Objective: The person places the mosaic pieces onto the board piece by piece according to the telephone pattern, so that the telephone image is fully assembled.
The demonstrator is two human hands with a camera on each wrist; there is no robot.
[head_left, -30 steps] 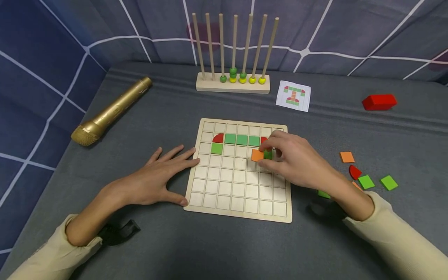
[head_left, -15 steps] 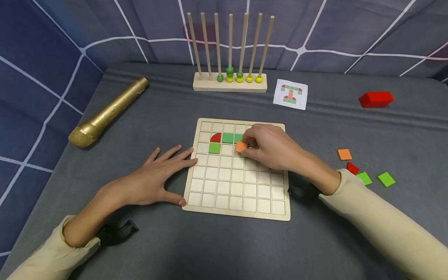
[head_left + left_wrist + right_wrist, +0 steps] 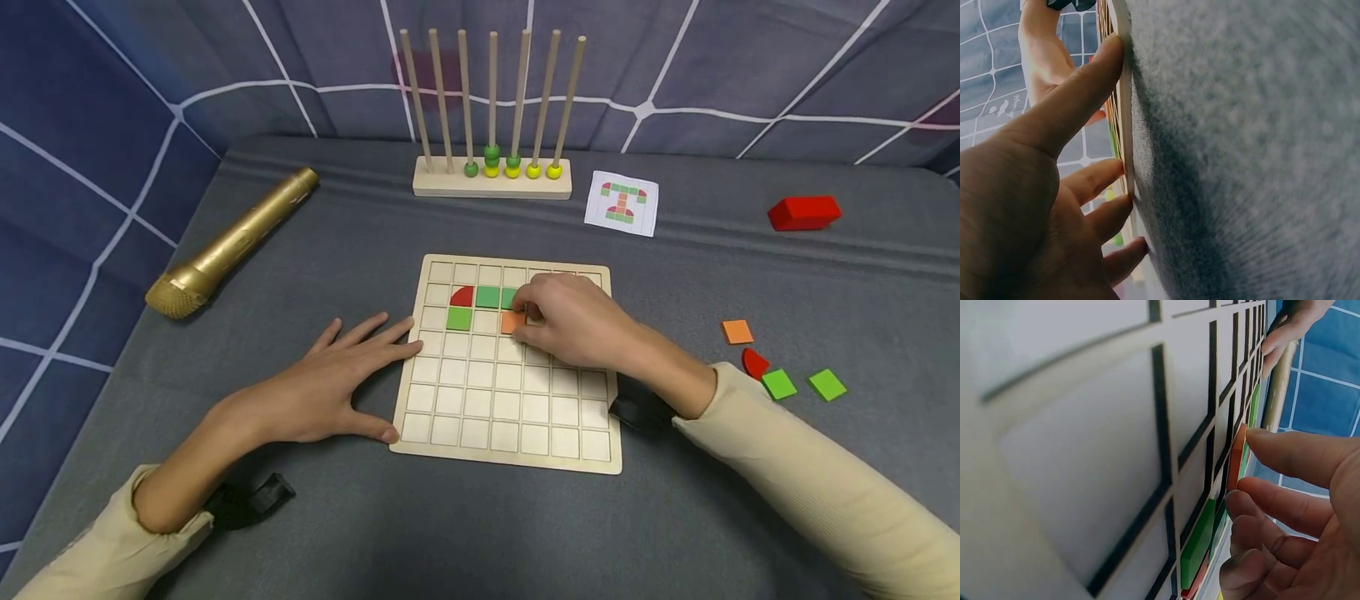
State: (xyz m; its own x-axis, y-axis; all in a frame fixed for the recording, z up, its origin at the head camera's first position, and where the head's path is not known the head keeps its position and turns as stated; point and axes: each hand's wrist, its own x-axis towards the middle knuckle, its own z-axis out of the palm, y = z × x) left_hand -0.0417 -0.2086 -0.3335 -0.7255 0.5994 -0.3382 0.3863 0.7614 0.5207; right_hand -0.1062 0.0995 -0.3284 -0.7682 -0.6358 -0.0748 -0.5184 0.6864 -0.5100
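A wooden grid board lies on the grey table. My right hand pinches an orange square tile between thumb and index finger, low over a cell under the green row; in the right wrist view the tile sits at the board's surface. Along the board's upper part are a red quarter-circle tile, green square tiles and another green tile below the red one. My right hand hides tiles at the row's right end. With spread fingers, my left hand touches the board's left edge.
Right of the board lie a loose orange tile, a red quarter-circle and two green squares. Behind stand a peg rack with beads, a pattern card and a red block. A gold microphone lies left.
My right hand has carried the orange tile leftward over the board and lowered it to a cell under the green row. My left hand has stayed at the board's edge.
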